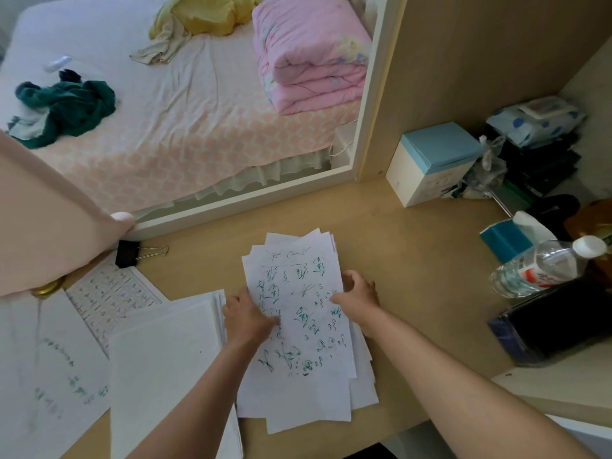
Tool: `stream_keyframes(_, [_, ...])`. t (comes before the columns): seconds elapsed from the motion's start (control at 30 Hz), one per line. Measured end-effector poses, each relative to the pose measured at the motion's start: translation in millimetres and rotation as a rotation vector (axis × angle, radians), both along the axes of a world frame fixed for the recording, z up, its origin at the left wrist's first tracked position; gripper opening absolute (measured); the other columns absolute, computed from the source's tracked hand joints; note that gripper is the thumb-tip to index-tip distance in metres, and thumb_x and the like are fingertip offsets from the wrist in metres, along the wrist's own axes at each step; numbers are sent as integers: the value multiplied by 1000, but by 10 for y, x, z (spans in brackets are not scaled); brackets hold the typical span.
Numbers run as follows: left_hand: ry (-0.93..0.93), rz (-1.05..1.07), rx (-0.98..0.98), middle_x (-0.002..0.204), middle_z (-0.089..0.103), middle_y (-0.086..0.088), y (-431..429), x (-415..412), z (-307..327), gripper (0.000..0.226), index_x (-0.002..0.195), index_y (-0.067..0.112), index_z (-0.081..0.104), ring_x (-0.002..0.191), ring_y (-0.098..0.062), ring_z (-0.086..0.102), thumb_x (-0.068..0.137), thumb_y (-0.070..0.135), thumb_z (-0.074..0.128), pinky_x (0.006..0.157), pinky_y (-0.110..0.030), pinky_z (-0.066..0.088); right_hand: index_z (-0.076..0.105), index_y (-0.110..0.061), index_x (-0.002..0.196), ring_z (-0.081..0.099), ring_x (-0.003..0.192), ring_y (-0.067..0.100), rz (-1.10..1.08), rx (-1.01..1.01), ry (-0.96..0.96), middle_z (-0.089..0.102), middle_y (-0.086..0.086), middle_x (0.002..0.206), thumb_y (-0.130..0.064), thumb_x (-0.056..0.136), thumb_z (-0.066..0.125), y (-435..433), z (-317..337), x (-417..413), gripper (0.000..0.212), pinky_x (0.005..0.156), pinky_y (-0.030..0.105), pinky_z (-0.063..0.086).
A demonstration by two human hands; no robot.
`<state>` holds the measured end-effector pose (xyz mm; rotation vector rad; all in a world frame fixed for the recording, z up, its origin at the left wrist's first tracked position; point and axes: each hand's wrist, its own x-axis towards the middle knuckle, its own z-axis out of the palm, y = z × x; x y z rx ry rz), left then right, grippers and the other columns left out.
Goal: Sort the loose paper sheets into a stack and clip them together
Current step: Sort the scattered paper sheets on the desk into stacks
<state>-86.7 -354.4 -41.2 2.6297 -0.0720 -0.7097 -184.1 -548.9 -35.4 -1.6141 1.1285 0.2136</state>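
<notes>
Sheets (299, 329) lie fanned and ragged on the bench (414, 260), left grip (250, 318) and right grip (359, 294) each clasping a side edge, likely to square them up. Clip (127, 254) waits well off left, untouched, for afterwards.

A pale wooden desk (414, 260) runs along a bed (165, 144) with a peach patterned sheet. On the far right of the bed lies a folded pink quilt (311, 54), with a yellow cloth (205, 14) to its left. A crumpled dark green garment (73, 107) lies on the bed's left side. At the far right of the desk a white box with a blue lid (430, 164) stands against a wooden partition (480, 61). Further right, a pack of wet wipes (536, 117) tops a dark pile. Nearer, a clear water bottle (543, 266) lies tilted beside a teal tissue box (506, 240), above a black container (556, 319).
</notes>
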Motion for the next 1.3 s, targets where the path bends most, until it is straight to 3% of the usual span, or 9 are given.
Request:
stream_keyframes(0.1, [12,20,-19,140,38,-16,40,-2,-10,94,144,10,34,133,-34,32,69,32,87,108,-45,35,41,-21,127,61,94,19,-122,149,-52,57,1,113,-7,85,65,16,17,56,51,76,34,55])
stream_keyframes(0.27, [42,52,-53,137,40,-14,103,10,-26,91,143,15,35,129,-34,39,69,30,85,107,-46,39,58,-7,123,63,105,28,0,156,101,66,10,118,-11,85,68,24,-61,127,39,93,39,53])
stream_keyframes(0.4, [30,55,-60,141,36,-13,125,-34,-43,94,148,15,29,133,-33,36,73,31,83,108,-44,36,56,-23,127,42,124,31,247,-290,309,44,9,135,-18,84,51,172,-70,180,44,92,34,49])
stream_keyframes(0.47, [27,58,-67,142,36,-13,142,-37,-59,97,150,15,27,133,-33,37,72,32,83,108,-44,37,50,-29,134,34,123,30,230,-319,273,33,8,135,-13,85,47,261,-59,199,52,91,37,50])
stream_keyframes(0.73, [20,50,-92,135,39,-13,183,-43,-76,89,143,14,35,127,-31,42,71,29,83,101,-39,42,41,-6,131,59,95,23,-62,-27,183,56,9,120,-9,84,59,244,46,202,50,67,29,52])
stream_keyframes(0.9, [45,58,-116,133,44,-11,192,-10,-88,88,141,17,39,126,-30,45,68,34,86,104,-41,44,60,-6,109,65,98,27,59,-43,137,66,10,106,-12,88,68,175,31,66,24,86,40,55])
stream_keyframes(1.03, [185,257,-500,120,63,-3,254,138,21,76,126,17,50,109,-22,63,65,38,90,90,-44,56,65,-8,110,69,94,22,76,16,-51,72,7,105,-14,88,71,98,190,-8,23,86,37,57])
stream_keyframes(1.17, [359,315,-804,111,73,-5,286,281,449,42,114,17,60,94,-17,72,79,18,82,83,-38,60,68,-12,106,70,86,10,10,58,-238,74,-1,98,-8,85,74,90,571,-32,22,63,16,52])
stream_keyframes(1.3, [256,438,-1017,98,76,-11,246,292,966,19,98,11,70,81,-23,75,81,10,78,69,-35,61,70,-17,99,69,82,5,-75,23,-401,73,-6,91,-7,83,76,157,956,25,20,63,13,51])
